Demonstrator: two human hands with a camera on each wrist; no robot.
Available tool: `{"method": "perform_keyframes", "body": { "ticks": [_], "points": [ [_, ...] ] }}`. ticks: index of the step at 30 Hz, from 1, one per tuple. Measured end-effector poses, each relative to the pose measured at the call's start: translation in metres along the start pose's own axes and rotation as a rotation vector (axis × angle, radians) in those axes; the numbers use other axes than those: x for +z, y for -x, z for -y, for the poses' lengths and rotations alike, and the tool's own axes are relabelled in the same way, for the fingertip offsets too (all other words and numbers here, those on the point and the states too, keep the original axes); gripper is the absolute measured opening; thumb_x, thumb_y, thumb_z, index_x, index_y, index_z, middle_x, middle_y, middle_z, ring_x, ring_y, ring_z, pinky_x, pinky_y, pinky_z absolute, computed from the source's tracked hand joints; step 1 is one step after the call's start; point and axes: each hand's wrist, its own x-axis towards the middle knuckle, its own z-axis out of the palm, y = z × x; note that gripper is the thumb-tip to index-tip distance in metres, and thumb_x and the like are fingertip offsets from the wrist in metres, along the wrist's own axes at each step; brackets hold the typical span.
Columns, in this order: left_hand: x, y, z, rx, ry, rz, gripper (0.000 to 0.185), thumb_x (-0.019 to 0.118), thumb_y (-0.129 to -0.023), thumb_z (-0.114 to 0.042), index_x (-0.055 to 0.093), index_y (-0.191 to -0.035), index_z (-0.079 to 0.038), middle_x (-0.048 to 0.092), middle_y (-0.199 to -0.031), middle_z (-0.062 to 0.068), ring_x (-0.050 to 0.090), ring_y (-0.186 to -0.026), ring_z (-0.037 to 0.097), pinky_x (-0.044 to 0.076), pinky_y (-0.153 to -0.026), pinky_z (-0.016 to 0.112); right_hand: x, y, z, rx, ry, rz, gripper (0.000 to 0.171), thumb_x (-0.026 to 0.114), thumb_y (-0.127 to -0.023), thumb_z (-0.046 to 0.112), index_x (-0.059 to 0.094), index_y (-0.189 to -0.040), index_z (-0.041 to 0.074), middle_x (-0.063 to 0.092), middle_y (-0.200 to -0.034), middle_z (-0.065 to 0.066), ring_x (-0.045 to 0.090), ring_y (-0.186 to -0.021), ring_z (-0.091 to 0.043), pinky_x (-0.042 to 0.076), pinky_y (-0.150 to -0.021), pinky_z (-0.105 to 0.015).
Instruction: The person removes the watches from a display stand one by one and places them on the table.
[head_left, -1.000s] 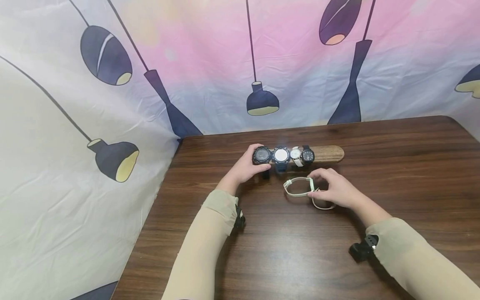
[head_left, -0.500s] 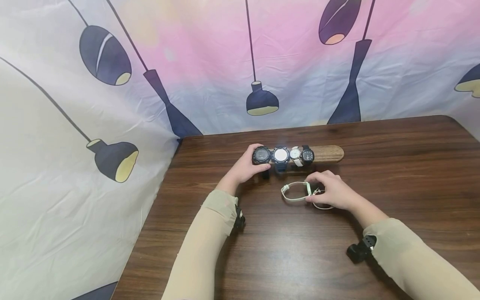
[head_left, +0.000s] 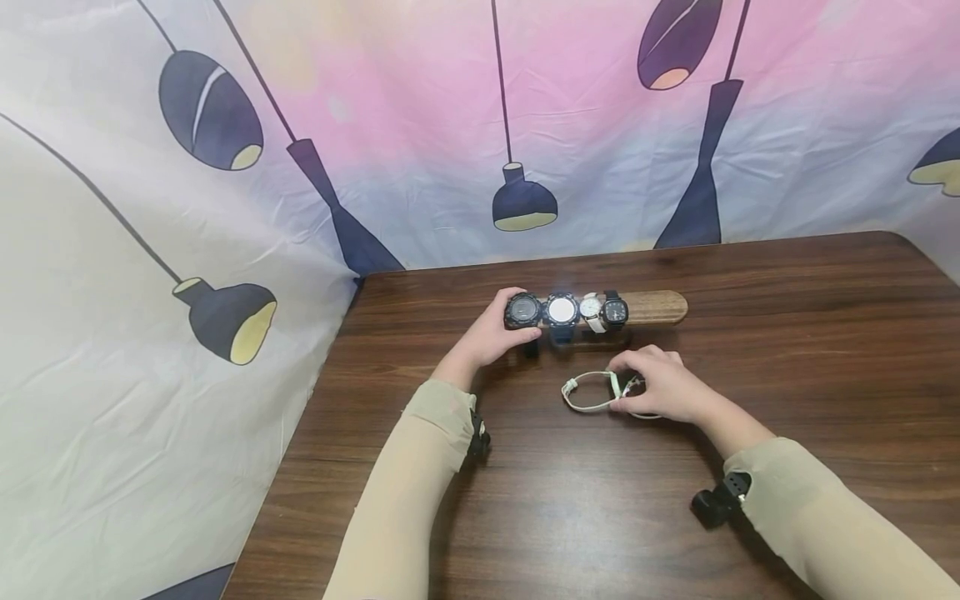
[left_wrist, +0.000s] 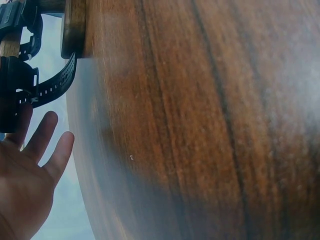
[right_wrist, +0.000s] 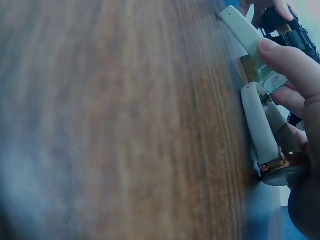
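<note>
My left hand [head_left: 487, 335] grips a black watch [head_left: 522, 310] at the left end of a wooden watch stand [head_left: 662, 307], thumb in front and fingers behind. In the left wrist view, this watch's perforated strap [left_wrist: 59, 85] hangs loose beside spread fingers. My right hand [head_left: 666, 385] pinches a pale green watch [right_wrist: 242, 31] by its case, its strap closed in a loop pointing left. Behind it, under the same hand, is a second watch with a white strap [right_wrist: 261, 122] and rose-gold case, partly hidden by the fingers.
Along the stand sit a dark watch with a glaring face [head_left: 562, 309], a white-strapped watch [head_left: 592, 308] and a square black watch [head_left: 616, 312]. The stand's right end is bare wood. A brown wooden table [head_left: 570, 517] reaches back to a lamp-patterned cloth [head_left: 435, 125].
My right hand has moved slightly left and toward me, bringing the pale green watch with it. My left hand stays where it was on the black watch.
</note>
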Motion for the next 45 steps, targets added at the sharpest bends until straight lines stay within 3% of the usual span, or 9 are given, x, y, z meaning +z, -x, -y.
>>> {"method": "perform_keyframes", "body": {
  "ticks": [21, 25, 35, 39, 45],
  "points": [
    [0.0, -0.001, 0.003, 0.007, 0.012, -0.006, 0.068, 0.072, -0.082, -0.036, 0.033, -0.135, -0.02, 0.047, -0.128, 0.005, 0.049, -0.115, 0.019, 0.038, -0.098, 0.039, 0.004, 0.002, 0.001, 0.006, 0.033, 0.008, 0.049, 0.082, -0.067, 0.042, 0.061, -0.105, 0.019, 0.063, -0.1, 0.01, 0.047, -0.103, -0.022, 0.024, -0.082, -0.044],
    [0.001, 0.0, 0.003, 0.008, 0.017, -0.002, 0.067, 0.072, -0.083, -0.035, 0.033, -0.136, -0.02, 0.047, -0.128, 0.006, 0.049, -0.115, 0.019, 0.038, -0.097, 0.04, 0.002, 0.002, 0.0, 0.0, 0.015, 0.01, 0.052, 0.081, -0.068, 0.045, 0.06, -0.108, 0.018, 0.064, -0.103, 0.007, 0.047, -0.104, -0.023, 0.024, -0.082, -0.044],
    [0.001, -0.001, 0.003, 0.017, 0.021, -0.003, 0.067, 0.072, -0.083, -0.034, 0.033, -0.135, -0.02, 0.047, -0.128, 0.005, 0.049, -0.115, 0.019, 0.038, -0.097, 0.039, -0.009, 0.001, -0.003, 0.015, -0.065, -0.02, 0.048, 0.08, -0.072, 0.037, 0.06, -0.11, 0.014, 0.065, -0.106, -0.001, 0.048, -0.104, -0.025, 0.026, -0.087, -0.048],
    [0.001, -0.001, 0.002, 0.021, 0.021, -0.006, 0.066, 0.072, -0.083, -0.033, 0.033, -0.135, -0.02, 0.047, -0.127, 0.005, 0.049, -0.115, 0.019, 0.038, -0.098, 0.039, -0.012, 0.002, -0.003, 0.023, -0.097, -0.023, 0.05, 0.08, -0.073, 0.037, 0.059, -0.112, 0.012, 0.063, -0.107, -0.002, 0.048, -0.106, -0.025, 0.032, -0.091, -0.048],
    [0.001, -0.001, 0.002, 0.012, 0.018, -0.006, 0.067, 0.072, -0.083, -0.034, 0.033, -0.135, -0.02, 0.047, -0.128, 0.006, 0.048, -0.116, 0.019, 0.038, -0.098, 0.039, -0.013, 0.002, -0.001, 0.029, -0.119, -0.065, 0.049, 0.08, -0.075, 0.029, 0.057, -0.114, 0.012, 0.062, -0.109, -0.002, 0.049, -0.105, -0.023, 0.038, -0.087, -0.046]
  ]
}}
